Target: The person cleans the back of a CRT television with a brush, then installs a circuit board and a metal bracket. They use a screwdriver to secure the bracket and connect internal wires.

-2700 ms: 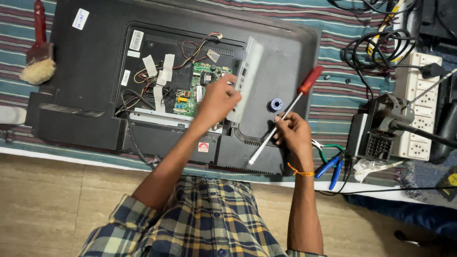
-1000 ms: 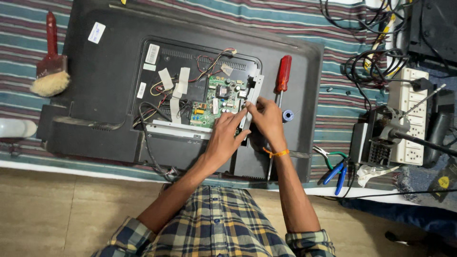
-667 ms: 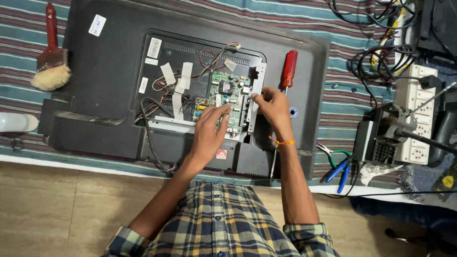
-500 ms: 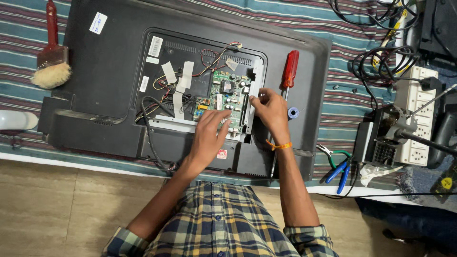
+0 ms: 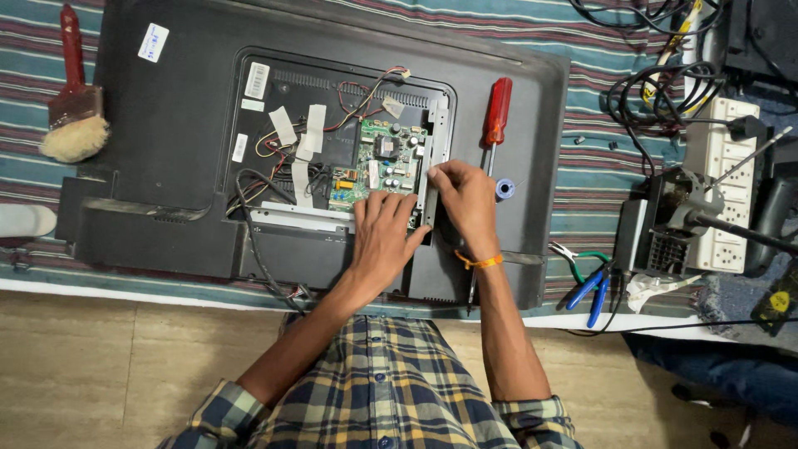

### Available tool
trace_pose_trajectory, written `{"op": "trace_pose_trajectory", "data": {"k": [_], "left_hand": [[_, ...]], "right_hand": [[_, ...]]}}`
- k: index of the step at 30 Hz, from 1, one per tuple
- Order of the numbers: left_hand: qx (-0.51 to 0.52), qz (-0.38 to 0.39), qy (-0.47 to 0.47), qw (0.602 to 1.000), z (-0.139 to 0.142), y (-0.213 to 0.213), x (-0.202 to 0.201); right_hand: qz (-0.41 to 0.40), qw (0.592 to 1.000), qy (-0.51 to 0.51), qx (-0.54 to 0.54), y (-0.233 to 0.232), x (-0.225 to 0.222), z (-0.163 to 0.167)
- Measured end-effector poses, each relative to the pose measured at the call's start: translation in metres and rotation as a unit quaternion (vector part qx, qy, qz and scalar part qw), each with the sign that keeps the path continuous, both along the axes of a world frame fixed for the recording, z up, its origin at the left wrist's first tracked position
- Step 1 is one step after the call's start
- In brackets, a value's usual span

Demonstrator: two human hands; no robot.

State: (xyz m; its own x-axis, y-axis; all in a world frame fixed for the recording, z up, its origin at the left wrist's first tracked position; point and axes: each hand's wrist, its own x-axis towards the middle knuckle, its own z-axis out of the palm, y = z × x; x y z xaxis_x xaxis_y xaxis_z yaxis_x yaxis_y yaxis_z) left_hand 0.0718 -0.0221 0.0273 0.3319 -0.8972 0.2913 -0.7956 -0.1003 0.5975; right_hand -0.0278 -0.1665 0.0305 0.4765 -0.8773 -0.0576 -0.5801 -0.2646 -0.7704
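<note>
A black flat-screen set (image 5: 183,125) lies face down on a striped cloth with its back panel off. A green circuit board (image 5: 384,162) shows in the opening among loose wires (image 5: 283,179). My left hand (image 5: 382,237) rests flat with fingers spread on the board's lower edge. The fingertips of my right hand (image 5: 461,204) pinch the grey metal bracket (image 5: 434,137) along the board's right side. A red-handled screwdriver (image 5: 497,112) lies on the casing. Its shaft runs under my right hand and wrist, and I cannot tell whether that hand grips it.
A small blue ring (image 5: 504,189) sits by my right hand. Blue-handled pliers (image 5: 590,287) lie near the table's front edge. A white power strip (image 5: 719,183), a black stand (image 5: 657,224) and tangled cables (image 5: 657,83) crowd the right. A brush (image 5: 75,125) lies far left.
My right hand carried the screwdriver from the casing's front edge up to the board's right side and now pinches the bracket. My left hand slid down to the board's lower edge.
</note>
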Motion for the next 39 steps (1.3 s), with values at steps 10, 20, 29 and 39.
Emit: {"op": "trace_pose_trajectory", "data": {"k": [10,20,29,39], "left_hand": [[-0.020,0.011,0.014,1.000,-0.005,-0.001,-0.007],[-0.009,-0.007,0.053,0.999,-0.004,0.006,-0.003],[0.014,0.004,0.043,0.999,0.001,0.002,-0.006],[0.016,0.034,0.030,0.999,0.001,0.005,-0.011]], "right_hand": [[0.028,0.993,-0.016,0.114,0.001,-0.018,-0.006],[0.057,0.990,0.008,0.132,0.002,-0.015,-0.004],[0.107,0.983,0.031,0.147,0.000,-0.010,0.010],[0.108,0.932,-0.048,0.343,-0.014,-0.014,-0.008]]}}
